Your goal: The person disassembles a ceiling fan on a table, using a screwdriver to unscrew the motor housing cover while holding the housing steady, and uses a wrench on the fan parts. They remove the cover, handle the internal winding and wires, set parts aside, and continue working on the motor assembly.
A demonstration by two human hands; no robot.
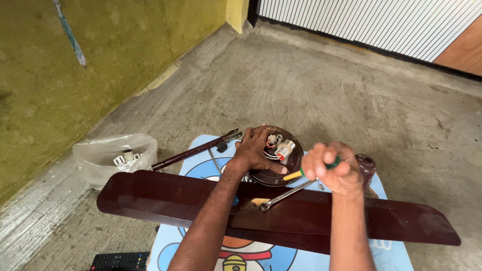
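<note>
My left hand [255, 150] lies flat on a round dark brown fan motor housing [291, 163], fingers spread over its left side. White and red wired parts [281, 147] show on top of the housing. My right hand [332, 168] is closed around the green handle of a screwdriver [295, 173], whose yellow shaft points down-left at the housing. A metal spanner [283, 195] lies on long dark brown fan blades [165, 195] in front of the housing.
All of it sits on a small light blue cartoon-printed table [201, 150]. A dark rod [193, 150] lies at the table's left. A dark brown cup-shaped cover [366, 168] stands right. A plastic bag [113, 158] and a remote control [120, 261] lie on the concrete floor.
</note>
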